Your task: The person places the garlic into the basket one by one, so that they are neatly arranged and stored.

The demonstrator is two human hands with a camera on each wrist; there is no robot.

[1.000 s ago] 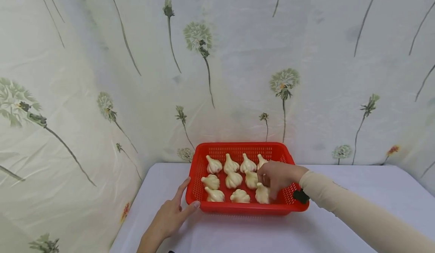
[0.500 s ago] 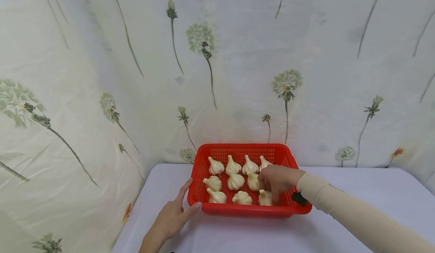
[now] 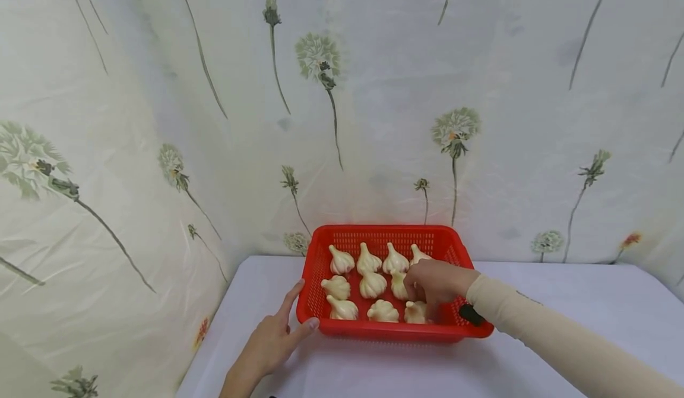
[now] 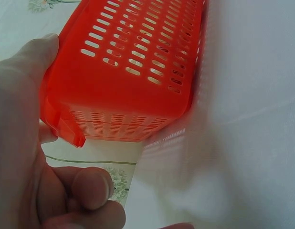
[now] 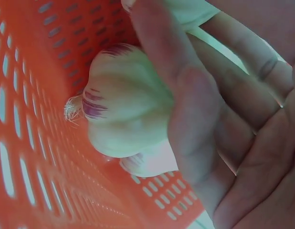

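Note:
A red perforated plastic basket (image 3: 395,328) holds several white garlic bulbs, set out in rough rows. My left hand (image 3: 269,338) grips its near left corner, with the thumb on the front rim and the forefinger along the side. The left wrist view shows the other fingers curled below the rim. Inside the basket at the right, my right hand (image 3: 438,279) points its fingers down and holds the front right garlic bulb (image 3: 415,313). In the right wrist view the thumb overlaps a purple-streaked garlic bulb (image 5: 128,105) with roots near the basket wall. The right fingertips are mostly hidden.
The basket stands on a table with a white cloth (image 3: 545,303). Close behind the table hangs a pale curtain (image 3: 385,89) with dandelion prints, and it continues down the left side. Other garlic bulbs (image 3: 342,261) line the back of the basket.
The front right garlic bulb has tipped and shifted slightly left under my right hand, its stem now lower. My left hand stays at the corner. The whole head view has shifted slightly.

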